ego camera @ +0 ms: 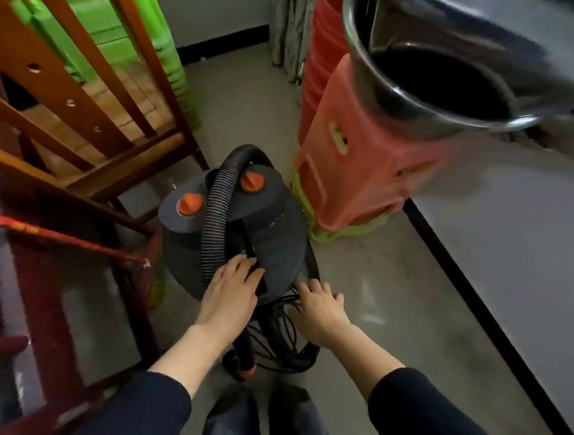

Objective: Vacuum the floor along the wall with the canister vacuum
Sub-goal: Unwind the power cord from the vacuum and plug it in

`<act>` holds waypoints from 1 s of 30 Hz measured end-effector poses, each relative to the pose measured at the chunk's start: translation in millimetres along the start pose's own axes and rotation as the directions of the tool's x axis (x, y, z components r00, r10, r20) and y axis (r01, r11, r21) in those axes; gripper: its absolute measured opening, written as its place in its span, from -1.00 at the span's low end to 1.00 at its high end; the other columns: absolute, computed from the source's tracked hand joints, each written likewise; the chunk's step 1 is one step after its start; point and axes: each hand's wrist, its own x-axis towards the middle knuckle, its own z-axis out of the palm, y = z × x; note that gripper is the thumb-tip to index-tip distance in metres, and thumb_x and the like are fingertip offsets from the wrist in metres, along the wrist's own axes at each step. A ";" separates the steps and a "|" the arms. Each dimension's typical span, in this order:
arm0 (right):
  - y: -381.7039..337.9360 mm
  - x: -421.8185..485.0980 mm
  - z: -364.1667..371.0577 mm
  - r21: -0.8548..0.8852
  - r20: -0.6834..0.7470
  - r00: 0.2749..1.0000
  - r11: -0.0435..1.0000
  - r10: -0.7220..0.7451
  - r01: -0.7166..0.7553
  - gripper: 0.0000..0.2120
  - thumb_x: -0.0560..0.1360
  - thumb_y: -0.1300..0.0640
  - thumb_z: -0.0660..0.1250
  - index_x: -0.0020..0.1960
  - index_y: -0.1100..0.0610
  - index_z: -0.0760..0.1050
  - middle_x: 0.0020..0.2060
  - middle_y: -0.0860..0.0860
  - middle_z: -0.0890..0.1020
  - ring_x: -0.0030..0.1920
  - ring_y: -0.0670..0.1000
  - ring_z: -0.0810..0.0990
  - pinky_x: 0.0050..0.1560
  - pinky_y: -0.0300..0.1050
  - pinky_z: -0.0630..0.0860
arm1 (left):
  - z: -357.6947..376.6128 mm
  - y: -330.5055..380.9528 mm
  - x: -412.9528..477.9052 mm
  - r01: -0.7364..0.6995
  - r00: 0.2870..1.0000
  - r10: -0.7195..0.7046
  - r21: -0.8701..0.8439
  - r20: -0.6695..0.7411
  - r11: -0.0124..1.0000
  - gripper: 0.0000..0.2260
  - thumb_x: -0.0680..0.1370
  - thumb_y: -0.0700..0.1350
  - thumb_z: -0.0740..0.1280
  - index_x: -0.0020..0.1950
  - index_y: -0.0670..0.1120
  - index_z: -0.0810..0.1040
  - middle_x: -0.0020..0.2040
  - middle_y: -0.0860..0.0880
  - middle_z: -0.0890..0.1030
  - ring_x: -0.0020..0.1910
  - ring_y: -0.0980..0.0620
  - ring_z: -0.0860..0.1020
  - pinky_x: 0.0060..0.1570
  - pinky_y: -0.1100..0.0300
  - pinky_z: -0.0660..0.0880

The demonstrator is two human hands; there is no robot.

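Standing on the pale floor (pixel 383 320), the dark grey drum-shaped canister vacuum with orange knobs (pixel 272 230) bears the left hand (pixel 231 294), fingers flat and spread, beside its ribbed black hose (pixel 217 214), while the right hand (pixel 321 312) rests loose-fingered, gripping nothing, on the tangled black cord (pixel 279 335) at its base.

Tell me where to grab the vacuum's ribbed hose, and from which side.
Likely best: grip the ribbed hose on its straight run over the lid of the canister vacuum, between the two orange knobs, coming from above. There it lies exposed on top; its lower end sits beside the left hand, and chair legs crowd the left.
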 end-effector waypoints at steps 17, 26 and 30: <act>-29.0 65.8 37.6 0.285 -0.342 0.911 0.899 -0.229 0.333 -0.71 0.57 0.01 0.30 0.24 0.08 0.55 0.29 -0.06 0.37 0.33 0.04 0.21 0.09 -0.16 0.05 | 5.0 -36.0 41.2 -0.120 0.987 0.146 0.285 -0.072 0.951 -0.55 0.47 0.01 0.45 0.35 -0.04 0.54 0.46 -0.11 0.39 0.42 -0.15 0.38 0.43 0.11 -0.25; -29.8 19.4 79.6 0.362 -0.364 0.911 0.872 -0.192 0.329 -0.74 0.54 0.02 0.35 0.18 0.08 0.61 0.20 -0.05 0.41 0.28 0.06 0.25 0.09 -0.14 0.08 | 15.7 -23.7 -1.6 -0.218 0.975 0.222 0.304 0.023 0.927 -0.48 0.39 -0.01 0.53 0.31 -0.11 0.56 0.39 -0.17 0.47 0.34 -0.22 0.47 0.47 0.08 0.01; -29.8 -10.7 115.0 0.415 -0.429 0.897 0.858 -0.110 0.303 -0.79 0.52 0.07 0.37 0.13 0.08 0.63 0.16 -0.07 0.44 0.26 0.04 0.27 0.13 -0.11 0.14 | 28.9 -13.9 -32.4 -0.292 0.953 0.302 0.320 0.020 0.901 -0.47 0.32 -0.03 0.59 0.25 -0.15 0.60 0.31 -0.19 0.54 0.23 -0.24 0.55 0.36 -0.04 0.19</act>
